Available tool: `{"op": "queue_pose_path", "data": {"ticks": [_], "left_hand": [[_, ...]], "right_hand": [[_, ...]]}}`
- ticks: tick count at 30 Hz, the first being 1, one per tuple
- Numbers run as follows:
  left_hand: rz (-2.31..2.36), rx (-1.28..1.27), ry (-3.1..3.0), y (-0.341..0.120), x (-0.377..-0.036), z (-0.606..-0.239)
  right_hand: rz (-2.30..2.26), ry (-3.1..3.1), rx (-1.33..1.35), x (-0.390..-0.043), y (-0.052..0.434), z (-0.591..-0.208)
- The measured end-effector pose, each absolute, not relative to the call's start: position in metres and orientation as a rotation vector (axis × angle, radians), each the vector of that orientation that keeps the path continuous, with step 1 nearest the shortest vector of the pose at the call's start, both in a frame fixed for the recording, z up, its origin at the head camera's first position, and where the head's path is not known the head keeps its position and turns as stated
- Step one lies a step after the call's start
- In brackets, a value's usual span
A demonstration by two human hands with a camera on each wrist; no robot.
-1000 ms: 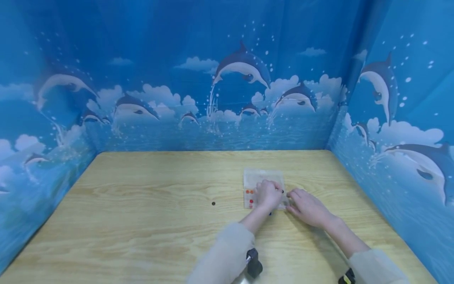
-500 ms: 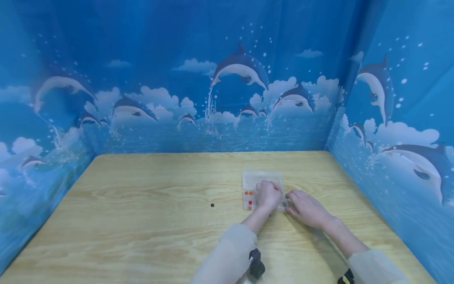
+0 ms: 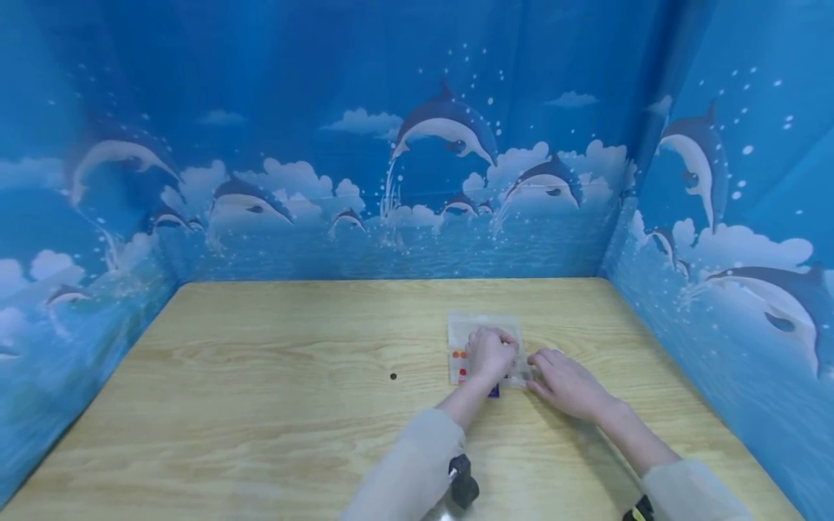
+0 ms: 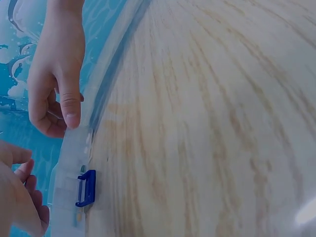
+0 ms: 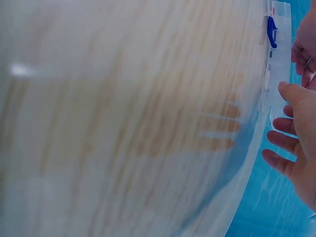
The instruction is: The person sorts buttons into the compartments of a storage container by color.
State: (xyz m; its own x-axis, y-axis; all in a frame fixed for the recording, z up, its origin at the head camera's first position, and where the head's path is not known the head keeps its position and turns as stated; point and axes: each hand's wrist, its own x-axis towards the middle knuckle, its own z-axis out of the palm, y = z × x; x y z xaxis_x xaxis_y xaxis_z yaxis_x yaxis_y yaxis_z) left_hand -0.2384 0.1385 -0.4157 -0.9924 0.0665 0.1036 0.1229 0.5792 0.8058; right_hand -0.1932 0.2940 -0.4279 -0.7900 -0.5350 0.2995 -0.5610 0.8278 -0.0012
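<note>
A clear plastic box [image 3: 459, 329] with compartments lies on the right half of the table, a blue latch [image 4: 88, 188] on its front side. Orange discs [image 3: 459, 354] and a red disc [image 3: 462, 372] show in its left compartments. My left hand [image 3: 490, 354] is over the middle of the box, fingers curled and pointing down into it. I cannot tell whether a small piece is between those fingertips. At the box's right side is my right hand [image 3: 570, 383], its thumb at the front corner and its other fingers [image 5: 281, 140] spread apart.
A small black disc [image 3: 394, 376] lies on the wooden table [image 3: 260, 405], left of the box. Blue dolphin-printed cloth [image 3: 293, 145] walls in the table's back and sides.
My left hand has shifted slightly left, and more of the blue latch shows beside its wrist. The black dot earlier seen by its fingertips no longer shows there. The right hand has hardly moved.
</note>
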Motion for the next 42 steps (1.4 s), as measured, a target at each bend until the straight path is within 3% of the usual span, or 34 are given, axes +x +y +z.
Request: {"op": "queue_pose_path", "data": {"ticks": [21,30,42], "left_hand": [[-1.813,-0.303,-2.606,0.098,-0.223,-0.393],[-1.746,-0.377,-2.603,0.066,-0.220,-0.384],[-1.722,-0.295,-2.591,0.027,-0.221,-0.379]], "right_hand": [[0.132,-2.766,0.803,-0.192,0.294,-0.429],[0.137,-2.759,0.810,-0.193,0.292,-0.427],[0.119,-2.793,0.783,-0.192,0.293,-0.427]]}}
